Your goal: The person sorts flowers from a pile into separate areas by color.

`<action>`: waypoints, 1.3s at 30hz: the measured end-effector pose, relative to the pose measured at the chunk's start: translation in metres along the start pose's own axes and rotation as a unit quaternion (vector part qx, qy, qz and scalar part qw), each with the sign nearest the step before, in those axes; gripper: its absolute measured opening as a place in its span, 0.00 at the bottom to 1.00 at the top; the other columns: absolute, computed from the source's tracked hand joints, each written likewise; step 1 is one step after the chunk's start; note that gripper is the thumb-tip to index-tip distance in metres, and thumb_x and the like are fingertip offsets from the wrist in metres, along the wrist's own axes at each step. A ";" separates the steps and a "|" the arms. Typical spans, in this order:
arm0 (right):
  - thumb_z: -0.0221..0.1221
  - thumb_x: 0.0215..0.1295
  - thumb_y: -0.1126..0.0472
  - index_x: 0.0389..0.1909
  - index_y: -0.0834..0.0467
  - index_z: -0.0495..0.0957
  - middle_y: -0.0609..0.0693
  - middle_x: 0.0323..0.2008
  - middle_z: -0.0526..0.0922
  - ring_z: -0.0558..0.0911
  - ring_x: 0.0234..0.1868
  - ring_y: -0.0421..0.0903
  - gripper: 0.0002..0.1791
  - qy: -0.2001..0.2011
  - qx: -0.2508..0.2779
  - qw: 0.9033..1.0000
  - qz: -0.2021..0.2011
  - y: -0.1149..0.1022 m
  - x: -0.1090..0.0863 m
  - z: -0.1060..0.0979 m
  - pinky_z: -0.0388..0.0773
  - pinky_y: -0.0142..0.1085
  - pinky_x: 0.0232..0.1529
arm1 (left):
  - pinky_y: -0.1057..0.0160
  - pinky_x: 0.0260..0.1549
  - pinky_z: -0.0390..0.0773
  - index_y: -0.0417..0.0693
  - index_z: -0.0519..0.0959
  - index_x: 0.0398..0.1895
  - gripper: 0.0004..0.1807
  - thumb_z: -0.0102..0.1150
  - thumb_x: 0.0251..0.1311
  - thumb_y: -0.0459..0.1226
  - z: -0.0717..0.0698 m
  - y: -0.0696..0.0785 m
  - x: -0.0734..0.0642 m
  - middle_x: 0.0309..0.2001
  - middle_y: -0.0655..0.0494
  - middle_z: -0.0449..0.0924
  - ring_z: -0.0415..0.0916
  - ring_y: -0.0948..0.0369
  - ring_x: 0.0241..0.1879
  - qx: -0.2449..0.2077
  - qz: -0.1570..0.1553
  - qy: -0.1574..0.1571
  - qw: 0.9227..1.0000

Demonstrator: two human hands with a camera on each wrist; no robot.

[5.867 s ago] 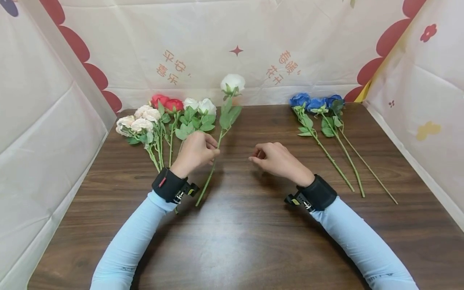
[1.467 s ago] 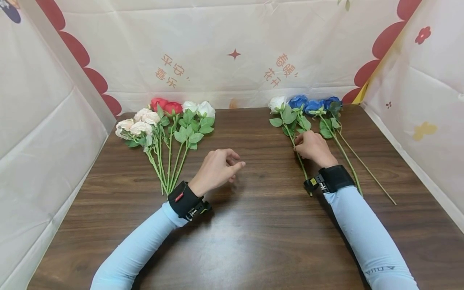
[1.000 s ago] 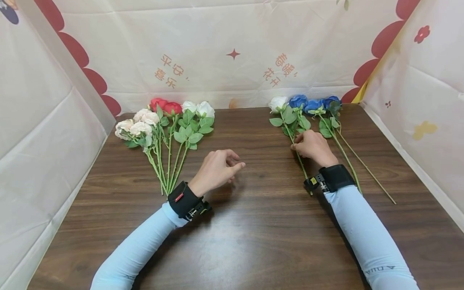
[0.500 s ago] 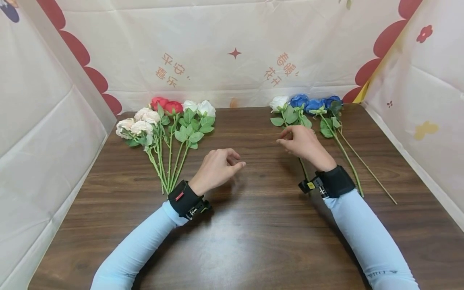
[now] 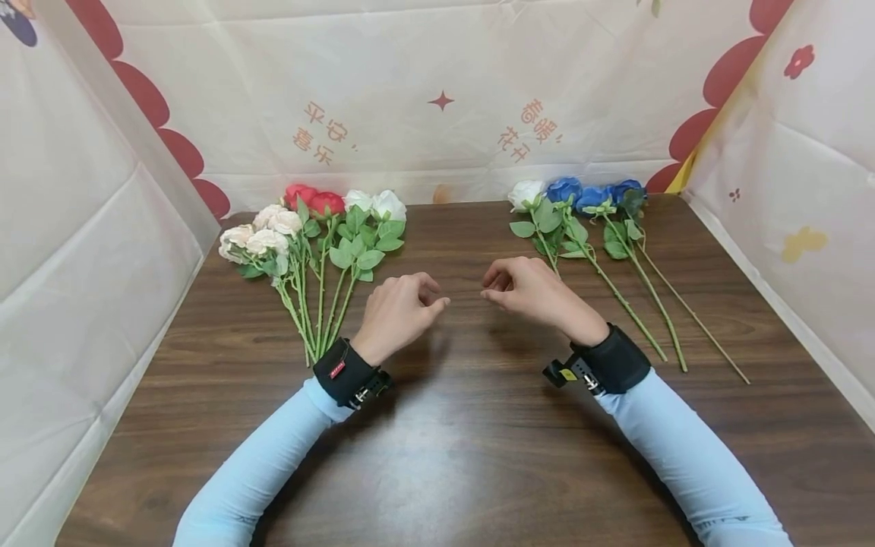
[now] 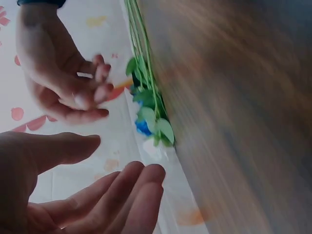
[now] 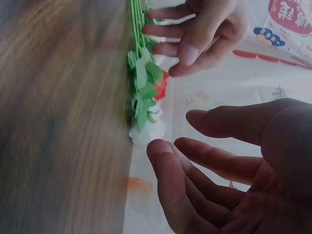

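Note:
My left hand (image 5: 399, 315) hovers over the middle of the table, its fingers loosely bent around nothing. Opposite it, my right hand (image 5: 536, 295) is likewise bare and relaxed, covering part of the stem of a white rose (image 5: 526, 195). That rose lies left of several blue roses (image 5: 593, 199) on the right side. On the left side lie cream flowers (image 5: 266, 230), red roses (image 5: 326, 203) and white roses (image 5: 388, 205), their green stems drawn together toward my left wrist. Both wrist views show a gap between thumb and fingers.
The brown wooden table (image 5: 451, 441) reaches back to a printed cloth wall (image 5: 437, 61). More cloth closes off the left and right sides. Bare stems (image 5: 697, 315) of the blue roses point toward the front right.
A white rose first held in my left hand now lies beside the blue roses. My right hand, earlier on its stem, has let go and moved left toward my left hand.

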State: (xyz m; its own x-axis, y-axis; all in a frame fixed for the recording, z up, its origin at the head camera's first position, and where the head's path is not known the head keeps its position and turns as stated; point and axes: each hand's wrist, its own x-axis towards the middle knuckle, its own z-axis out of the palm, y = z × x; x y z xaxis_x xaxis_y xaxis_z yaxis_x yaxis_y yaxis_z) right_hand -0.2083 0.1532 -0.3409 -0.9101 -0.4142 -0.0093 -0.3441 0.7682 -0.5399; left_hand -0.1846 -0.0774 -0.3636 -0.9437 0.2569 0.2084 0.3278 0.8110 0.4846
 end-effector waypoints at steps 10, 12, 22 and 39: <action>0.62 0.63 0.53 0.42 0.53 0.81 0.46 0.29 0.85 0.81 0.25 0.38 0.10 0.002 -0.011 1.000 -0.008 0.002 0.000 0.006 0.76 0.36 0.30 | 0.56 0.27 0.77 0.49 0.82 0.48 0.23 0.65 0.54 0.53 -0.025 -0.046 0.019 0.42 0.53 0.85 0.81 0.54 0.37 0.059 -0.087 -0.015 0.994; 0.62 0.63 0.53 0.42 0.52 0.81 0.46 0.29 0.85 0.81 0.25 0.38 0.10 0.001 -0.010 1.000 -0.006 0.002 -0.001 0.007 0.76 0.36 0.29 | 0.54 0.27 0.76 0.50 0.82 0.48 0.24 0.65 0.53 0.54 -0.033 -0.058 0.022 0.45 0.52 0.84 0.80 0.52 0.38 0.067 -0.111 -0.019 0.991; 0.62 0.64 0.53 0.42 0.53 0.81 0.46 0.29 0.86 0.82 0.24 0.38 0.10 -0.001 -0.009 1.000 -0.010 0.001 0.000 0.009 0.76 0.35 0.29 | 0.58 0.17 0.67 0.51 0.67 0.04 0.26 0.70 0.48 0.49 -0.047 -0.101 0.022 0.09 0.59 0.64 0.70 0.55 0.18 0.100 -0.151 -0.025 0.983; 0.60 0.65 0.53 0.41 0.52 0.81 0.51 0.31 0.87 0.81 0.24 0.38 0.09 -0.014 -0.010 1.000 -0.007 0.000 0.000 0.012 0.74 0.35 0.28 | 0.51 0.29 0.77 0.46 0.75 0.11 0.17 0.69 0.50 0.41 -0.040 -0.115 0.024 0.22 0.48 0.80 0.79 0.48 0.28 0.121 -0.163 -0.059 0.978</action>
State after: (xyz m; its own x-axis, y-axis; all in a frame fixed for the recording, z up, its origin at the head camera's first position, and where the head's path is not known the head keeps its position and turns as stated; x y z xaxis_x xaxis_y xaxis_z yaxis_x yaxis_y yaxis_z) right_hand -0.2058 0.1475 -0.3512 -0.8983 -0.4387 -0.0246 -0.3625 0.7716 -0.5228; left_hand -0.2427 -0.1855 -0.3799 -0.9995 0.0116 -0.0293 0.0025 0.9565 0.2916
